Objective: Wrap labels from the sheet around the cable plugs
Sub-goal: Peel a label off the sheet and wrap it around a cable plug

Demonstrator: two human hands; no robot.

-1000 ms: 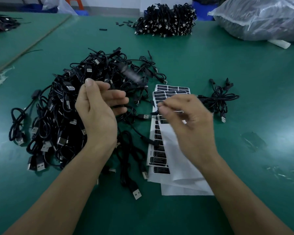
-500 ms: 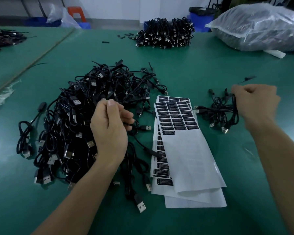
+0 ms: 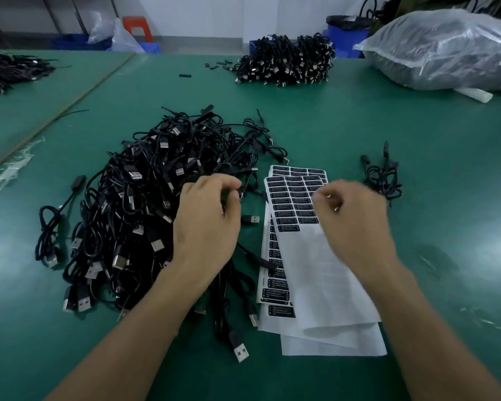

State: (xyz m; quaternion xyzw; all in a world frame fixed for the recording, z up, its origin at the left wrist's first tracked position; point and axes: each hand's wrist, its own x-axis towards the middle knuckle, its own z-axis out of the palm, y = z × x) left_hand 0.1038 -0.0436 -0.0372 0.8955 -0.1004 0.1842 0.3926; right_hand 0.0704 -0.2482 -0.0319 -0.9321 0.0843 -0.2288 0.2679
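Labelling work at a green counter (image 3: 359, 125): the left hand (image 3: 209, 218) has its fingers curled around a black cable (image 3: 225, 196) at the right edge of the pile (image 3: 145, 204). The right hand (image 3: 356, 224), blurred, hangs with bent fingers over the black labels (image 3: 289, 195) at the top of the sheets (image 3: 315, 270); whether it pinches one cannot be told. A small bundle (image 3: 382, 178) lies just right of the sheets.

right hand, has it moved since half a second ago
Yes. The right hand has gone left, from the small cable bundle right of the label sheet to above the sheet itself.
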